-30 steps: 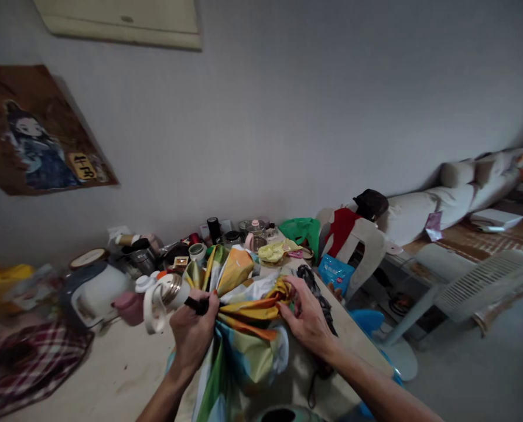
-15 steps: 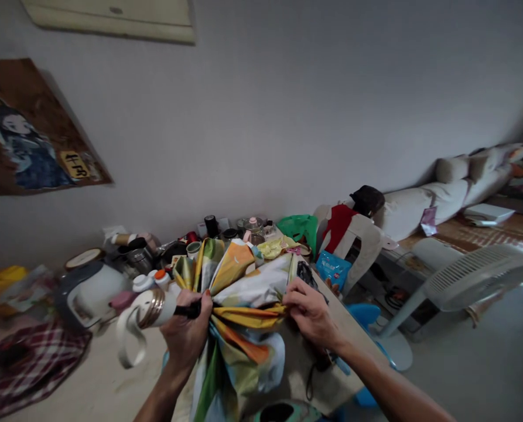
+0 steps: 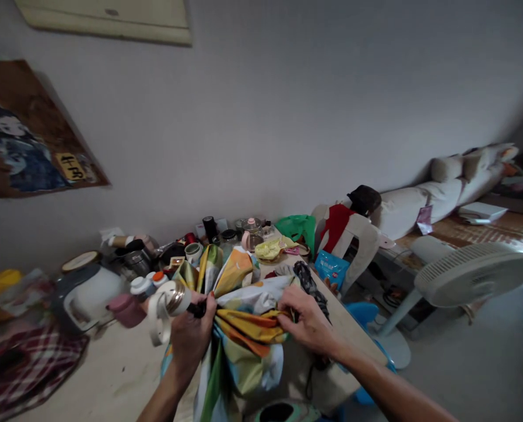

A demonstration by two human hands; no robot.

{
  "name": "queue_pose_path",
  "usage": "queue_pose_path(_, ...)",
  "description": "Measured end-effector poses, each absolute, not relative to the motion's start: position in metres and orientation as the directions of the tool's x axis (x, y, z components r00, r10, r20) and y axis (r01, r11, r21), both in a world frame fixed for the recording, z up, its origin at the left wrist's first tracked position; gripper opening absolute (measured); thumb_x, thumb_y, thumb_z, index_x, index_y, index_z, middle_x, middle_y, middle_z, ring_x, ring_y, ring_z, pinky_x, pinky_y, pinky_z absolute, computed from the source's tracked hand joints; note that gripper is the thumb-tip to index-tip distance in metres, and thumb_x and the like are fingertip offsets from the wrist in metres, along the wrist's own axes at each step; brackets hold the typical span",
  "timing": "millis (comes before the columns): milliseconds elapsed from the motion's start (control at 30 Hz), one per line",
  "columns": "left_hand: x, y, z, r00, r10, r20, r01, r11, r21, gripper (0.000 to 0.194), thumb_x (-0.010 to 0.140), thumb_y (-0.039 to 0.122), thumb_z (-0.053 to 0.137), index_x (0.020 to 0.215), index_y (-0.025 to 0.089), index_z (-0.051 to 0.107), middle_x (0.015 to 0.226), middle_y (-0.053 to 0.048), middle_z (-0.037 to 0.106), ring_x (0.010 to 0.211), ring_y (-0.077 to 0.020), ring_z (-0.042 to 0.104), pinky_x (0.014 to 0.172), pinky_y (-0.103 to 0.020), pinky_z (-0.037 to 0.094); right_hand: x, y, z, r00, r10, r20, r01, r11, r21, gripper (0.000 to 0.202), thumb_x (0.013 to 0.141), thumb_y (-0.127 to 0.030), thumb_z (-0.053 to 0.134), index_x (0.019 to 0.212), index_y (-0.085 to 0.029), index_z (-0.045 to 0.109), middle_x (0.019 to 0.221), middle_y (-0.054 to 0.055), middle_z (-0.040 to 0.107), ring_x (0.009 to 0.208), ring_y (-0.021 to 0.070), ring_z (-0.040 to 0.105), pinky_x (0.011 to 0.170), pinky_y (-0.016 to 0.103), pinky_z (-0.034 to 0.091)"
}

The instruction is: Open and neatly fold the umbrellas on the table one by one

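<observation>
A partly folded umbrella (image 3: 243,334) hangs over the table between my hands, its yellow, white, orange and green canopy bunched in loose pleats. My left hand (image 3: 193,328) is closed around its gathered end near the short black shaft. The white handle (image 3: 168,308), with metallic rings and a white wrist strap (image 3: 154,322), points left out of that hand. At the right side of the canopy, my right hand (image 3: 305,319) pinches a fold of the fabric. The canopy covers much of the shaft.
The table (image 3: 112,375) holds a kettle (image 3: 94,290), a checkered cloth (image 3: 28,369), several bottles and jars, a green bag (image 3: 297,225) and a blue pouch (image 3: 331,268). Right of it stand a chair (image 3: 360,252) and a fan (image 3: 472,275).
The white handle has turned closer to my left hand, and its strap has swung up and right. My right hand has shifted slightly left along the fabric, which is bunched a little tighter.
</observation>
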State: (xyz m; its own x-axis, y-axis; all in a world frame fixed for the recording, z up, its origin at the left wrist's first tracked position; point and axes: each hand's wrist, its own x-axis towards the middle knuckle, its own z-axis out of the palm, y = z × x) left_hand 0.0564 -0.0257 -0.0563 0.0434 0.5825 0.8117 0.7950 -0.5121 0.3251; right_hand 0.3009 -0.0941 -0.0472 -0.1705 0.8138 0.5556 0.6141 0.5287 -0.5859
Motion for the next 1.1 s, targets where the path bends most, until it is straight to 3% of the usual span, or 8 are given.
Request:
queue_pose_path(267, 0.066, -0.029, -0.051, -0.091, 0.730, 0.677, 0.649, -0.472, 0.596, 0.028, 0.085, 0.035, 0.056, 0.062, 0.018, 0.055, 0.054, 0.004, 0.051, 0.051, -0.0103, 0.048, 0.055, -0.023, 0.037, 0.295, -0.094, -0.064, -0.284, 0.538, 0.794, 0.826, 0.557, -0.082, 0.021, 0.083, -0.005, 0.047, 0.077, -0.020, 0.060, 0.072, 0.003, 0.049, 0.068, 0.0166, 0.041, 0.059, 0.028, 0.035)
queue_pose_path(433, 0.058, -0.024, -0.049, -0.123, 0.753, 0.647, 0.594, -0.466, 0.656, 0.026, 0.083, 0.035, 0.058, 0.064, 0.018, 0.056, 0.057, 0.003, 0.053, 0.056, -0.0114, 0.051, 0.058, -0.023, 0.040, 0.304, -0.097, -0.051, -0.226, 0.716, 0.661, 0.580, 0.644, -0.500, 0.024, 0.088, -0.013, 0.048, 0.106, -0.021, 0.061, 0.088, 0.005, 0.061, 0.082, 0.0165, 0.056, 0.072, 0.028, 0.047)
queue_pose_path(533, 0.057, -0.026, -0.050, -0.071, 0.751, 0.656, 0.625, -0.479, 0.616, 0.026, 0.083, 0.035, 0.057, 0.063, 0.019, 0.056, 0.055, 0.004, 0.053, 0.053, -0.0110, 0.051, 0.056, -0.023, 0.039, 0.310, -0.093, -0.043, -0.178, 0.787, 0.591, 0.488, 0.592, -0.642, 0.019, 0.087, -0.016, 0.050, 0.096, -0.020, 0.066, 0.086, 0.005, 0.064, 0.081, 0.0165, 0.059, 0.073, 0.030, 0.048)
queue_pose_path(667, 0.061, -0.030, -0.053, 0.068, 0.693, 0.718, 0.699, -0.547, 0.461, 0.026, 0.085, 0.031, 0.055, 0.062, 0.019, 0.057, 0.052, 0.005, 0.055, 0.047, -0.0099, 0.052, 0.053, -0.022, 0.038, 0.314, -0.091, -0.036, -0.302, 0.932, 0.202, 0.252, 0.283, -0.925, 0.016, 0.084, -0.019, 0.051, 0.090, -0.019, 0.066, 0.068, -0.001, 0.063, 0.057, 0.0107, 0.055, 0.053, 0.021, 0.043)
queue_pose_path(767, 0.061, -0.031, -0.054, 0.110, 0.671, 0.733, 0.699, -0.577, 0.423, 0.026, 0.085, 0.029, 0.054, 0.061, 0.019, 0.058, 0.051, 0.005, 0.056, 0.046, -0.0096, 0.052, 0.051, -0.021, 0.039, 0.314, -0.091, -0.036, -0.299, 0.947, 0.121, 0.218, 0.191, -0.957, 0.013, 0.079, -0.019, 0.059, 0.090, -0.018, 0.064, 0.067, -0.002, 0.062, 0.056, 0.0100, 0.055, 0.052, 0.020, 0.043)
queue_pose_path(833, 0.062, -0.031, -0.056, 0.110, 0.676, 0.729, 0.695, -0.577, 0.429, 0.027, 0.085, 0.030, 0.054, 0.062, 0.019, 0.059, 0.051, 0.005, 0.056, 0.046, -0.0099, 0.052, 0.051, -0.021, 0.039, 0.314, -0.091, -0.037, -0.366, 0.898, 0.245, 0.294, 0.361, -0.885, 0.005, 0.078, -0.019, 0.063, 0.080, -0.017, 0.067, 0.071, 0.001, 0.064, 0.066, 0.0125, 0.058, 0.061, 0.023, 0.046)
queue_pose_path(933, 0.064, -0.032, -0.058, 0.102, 0.683, 0.723, 0.701, -0.565, 0.435, 0.027, 0.085, 0.033, 0.054, 0.063, 0.019, 0.061, 0.051, 0.004, 0.057, 0.046, -0.0108, 0.052, 0.050, -0.022, 0.040, 0.310, -0.093, -0.038, -0.474, 0.803, 0.361, 0.325, 0.541, -0.776, 0.018, 0.087, -0.025, 0.058, 0.077, -0.017, 0.071, 0.077, 0.005, 0.066, 0.073, 0.0144, 0.060, 0.069, 0.027, 0.049)
queue_pose_path(1100, 0.068, -0.034, -0.055, 0.091, 0.715, 0.693, 0.666, -0.562, 0.491, 0.028, 0.086, 0.033, 0.052, 0.062, 0.019, 0.060, 0.053, 0.004, 0.058, 0.048, -0.0112, 0.053, 0.052, -0.022, 0.041, 0.311, -0.096, -0.029, -0.626, 0.731, 0.273, 0.134, 0.446, -0.885, 0.024, 0.090, -0.033, 0.056, 0.092, -0.018, 0.074, 0.098, 0.009, 0.068, 0.088, 0.0168, 0.064, 0.079, 0.031, 0.051)
